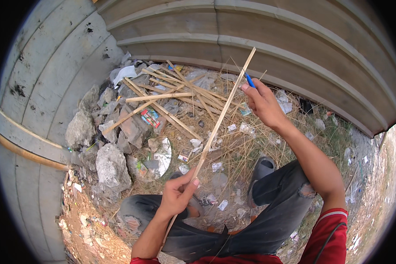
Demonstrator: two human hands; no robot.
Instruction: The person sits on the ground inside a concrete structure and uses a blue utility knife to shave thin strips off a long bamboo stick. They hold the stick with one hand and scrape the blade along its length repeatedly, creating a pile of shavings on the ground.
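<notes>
My left hand (179, 193) is closed round the lower part of a long, pale bamboo strip (218, 121). The strip slants up and away to the right, and its lower end runs down along my left forearm. My right hand (265, 103) grips a small blue-handled knife (249, 80) near the strip's far end. The knife's tip meets the strip's edge or lies just beside it; its blade is mostly hidden. Thin slivers stand out around that spot. Beyond my hands, a loose pile of cut bamboo strips (160, 97) lies crisscrossed on the ground.
Grey rocks (112, 165) are heaped at the left, with litter and a broken white piece (163, 157) beside them. A corrugated metal wall (268, 26) closes off the far side, and a grey panel wall (48, 83) the left. Dry grass and scraps surround my sandalled feet (263, 169).
</notes>
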